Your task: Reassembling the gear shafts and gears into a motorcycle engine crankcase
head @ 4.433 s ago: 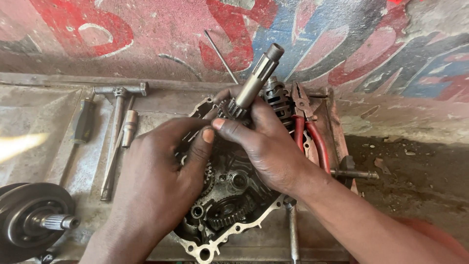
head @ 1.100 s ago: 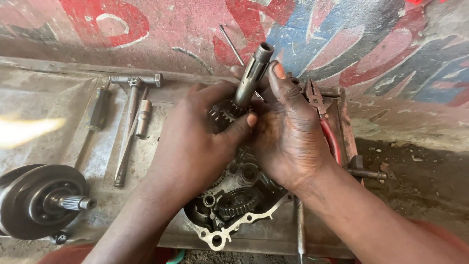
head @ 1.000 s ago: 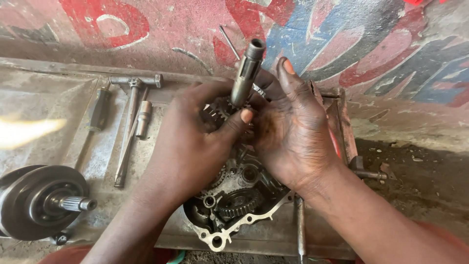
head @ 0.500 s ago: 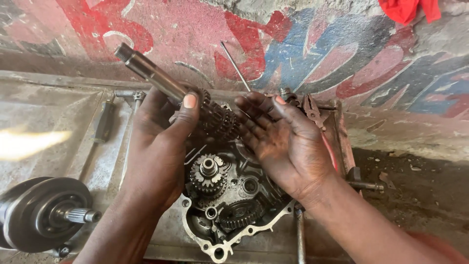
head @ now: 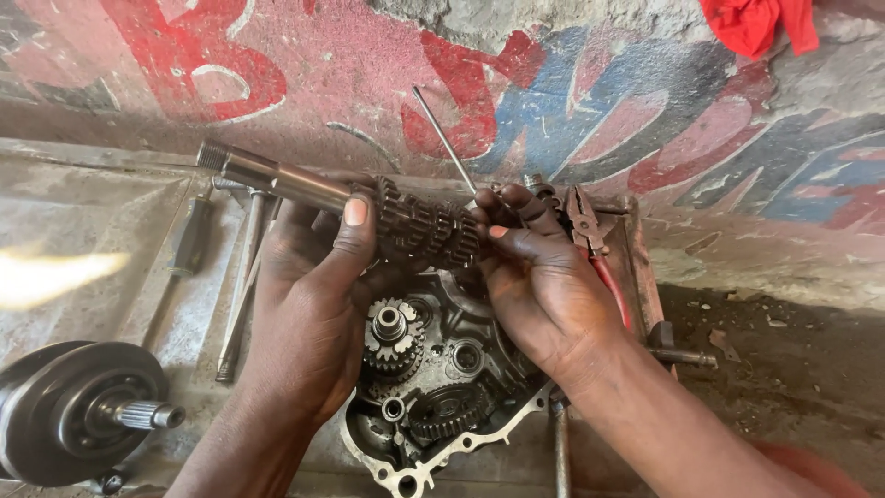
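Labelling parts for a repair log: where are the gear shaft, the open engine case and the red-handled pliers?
gear shaft (head: 419,226), head view, gear cluster.
open engine case (head: 441,452), head view, lower rim.
red-handled pliers (head: 608,281), head view, red handle.

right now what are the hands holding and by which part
A gear shaft: left hand grips the bare shaft beside its gears, right hand pinches the geared end.

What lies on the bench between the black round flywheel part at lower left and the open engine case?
In the head view, only the left hand and its forearm cross that stretch; the bench there looks otherwise bare.
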